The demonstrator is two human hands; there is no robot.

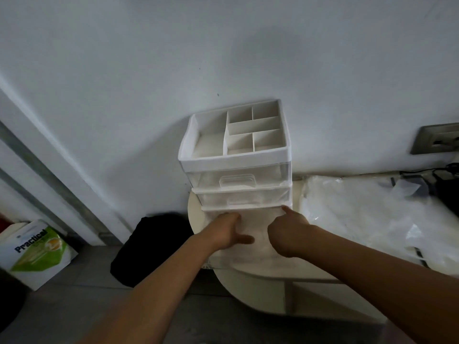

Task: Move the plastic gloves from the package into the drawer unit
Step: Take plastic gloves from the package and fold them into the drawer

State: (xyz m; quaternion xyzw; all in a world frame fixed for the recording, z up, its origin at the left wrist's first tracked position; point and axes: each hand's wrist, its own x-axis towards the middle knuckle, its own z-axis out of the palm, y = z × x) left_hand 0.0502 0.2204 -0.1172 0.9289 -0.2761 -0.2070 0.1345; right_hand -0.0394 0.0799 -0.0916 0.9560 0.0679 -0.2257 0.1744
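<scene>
Head view, one frame.

- Drawer unit (236, 170) stands on a round white table (250, 275), its back against the wall (223, 45)
- Divided top tray (233, 158) sits on the unit. The two clear upper drawers (268, 175) are pushed in
- Bottom drawer (210, 219) is pulled out toward me. I see a translucent white mass inside, which I take for the plastic gloves (257, 220)
- Left hand (227, 230) lies on the gloves at the drawer's left side, thumb stuck out to the right, fingers reaching forward and down; it presses on them, with no curl round anything that I can see
- Right hand (289, 232) is over the drawer's right side. Its index finger (285, 209) is straight, tip at the back right corner just under the drawer above. The other fingers are folded under; I cannot tell whether they hold any glove
- The hands are near each other but not touching; gloves show between them
- Package (360, 214), crumpled clear plastic, lies on the surface just right of the unit
- Dark cables (444, 180) beyond the package; wall socket (437, 139) above them
- On the floor to the left: black bag (151, 247) beside the table, and further left a white and green paper bag (37, 254) printed "Practical"
</scene>
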